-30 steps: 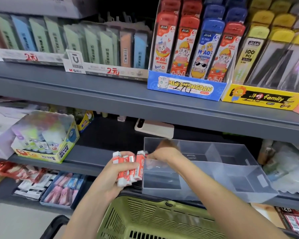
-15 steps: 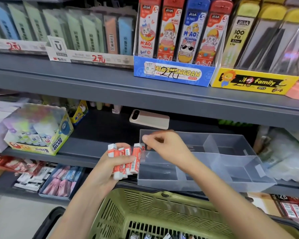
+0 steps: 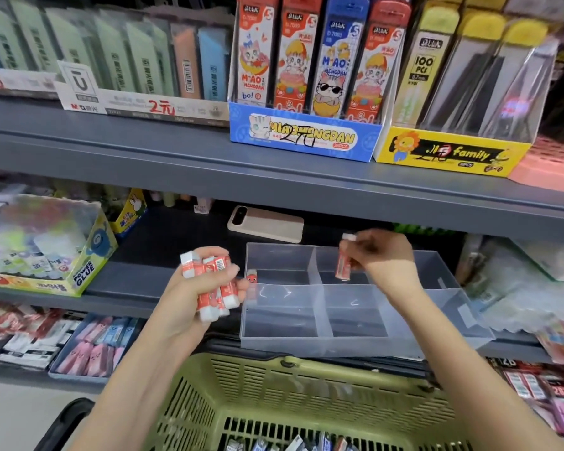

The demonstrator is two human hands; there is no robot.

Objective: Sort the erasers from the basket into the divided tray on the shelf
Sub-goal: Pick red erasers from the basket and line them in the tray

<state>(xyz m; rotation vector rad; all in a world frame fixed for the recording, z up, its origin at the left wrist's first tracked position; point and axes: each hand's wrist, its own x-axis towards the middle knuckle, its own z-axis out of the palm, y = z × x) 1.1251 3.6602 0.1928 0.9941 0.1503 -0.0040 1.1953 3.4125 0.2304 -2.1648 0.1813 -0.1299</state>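
Fingers [image 3: 362, 252] of the right hand [image 3: 386, 260] pinch one red-and-white eraser [image 3: 343, 266] upright above the back middle compartment of the tray [image 3: 306, 346]. Just left of the tray, the left hand [image 3: 189, 294] grips a bunch of erasers [image 3: 205, 266]. Another eraser [image 3: 252, 278] stands at the tray's left wall. A green basket [image 3: 274, 385] sits below the tray's front.

Gripped in left hand [image 3: 189, 297]: bundle of red-and-white rectangular erasers [image 3: 214, 284], just left of clear plastic divided tray [image 3: 355, 346] on grey metal shelf [image 3: 127, 275]. Pinched upright in right hand [image 3: 385, 258]: single red-and-white eraser [image 3: 344, 265], above rear middle compartment. Against left wall of rear left compartment: one placed eraser [image 3: 252, 278]. Below tray: olive-green slotted plastic basket [image 3: 274, 379].
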